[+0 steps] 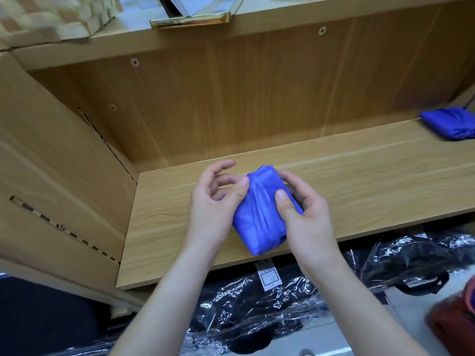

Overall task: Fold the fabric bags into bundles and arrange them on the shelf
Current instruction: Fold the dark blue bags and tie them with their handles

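Shelf [359,176]: second bag [449,123] lies far right, at the back. Blue bundle [259,217] at front edge, between both hands. Right hand [305,214] wraps it, thumb on top; left hand [213,201] pinches its left side. Folding looks nearly done; next: tighten, set down beside the other.

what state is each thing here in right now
folded blue fabric bag bundle, held over the light wooden shelf's front edge
left hand, thumb pressing the bundle's left side
right hand, fingers and thumb curled round the bundle
second blue fabric bundle, lying folded at the shelf's far right
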### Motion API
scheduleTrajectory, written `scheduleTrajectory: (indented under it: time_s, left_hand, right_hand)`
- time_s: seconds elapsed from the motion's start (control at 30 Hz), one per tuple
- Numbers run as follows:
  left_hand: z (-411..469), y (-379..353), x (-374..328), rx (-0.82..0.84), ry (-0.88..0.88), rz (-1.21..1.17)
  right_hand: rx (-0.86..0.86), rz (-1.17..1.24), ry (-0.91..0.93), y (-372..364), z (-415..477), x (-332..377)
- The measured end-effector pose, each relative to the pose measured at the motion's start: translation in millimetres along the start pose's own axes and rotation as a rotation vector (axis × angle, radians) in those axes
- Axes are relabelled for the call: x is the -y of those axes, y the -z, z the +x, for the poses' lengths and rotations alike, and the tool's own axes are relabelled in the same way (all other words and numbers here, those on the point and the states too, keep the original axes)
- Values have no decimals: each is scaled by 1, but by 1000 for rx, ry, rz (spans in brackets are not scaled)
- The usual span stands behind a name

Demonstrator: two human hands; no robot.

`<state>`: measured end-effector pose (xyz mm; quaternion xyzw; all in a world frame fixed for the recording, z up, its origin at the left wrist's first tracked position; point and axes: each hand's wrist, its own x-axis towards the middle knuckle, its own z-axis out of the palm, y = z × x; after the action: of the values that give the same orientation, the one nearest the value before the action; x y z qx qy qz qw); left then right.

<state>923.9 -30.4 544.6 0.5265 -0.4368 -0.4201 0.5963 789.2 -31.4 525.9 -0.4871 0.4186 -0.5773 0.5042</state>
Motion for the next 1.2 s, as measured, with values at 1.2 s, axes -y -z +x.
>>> scheduleTrajectory:
  time_s: [1.2]
  left_hand:
    - [2, 13, -21, 272, -50, 220]
  right_hand:
    - [191, -192, -6, 11, 5, -5]
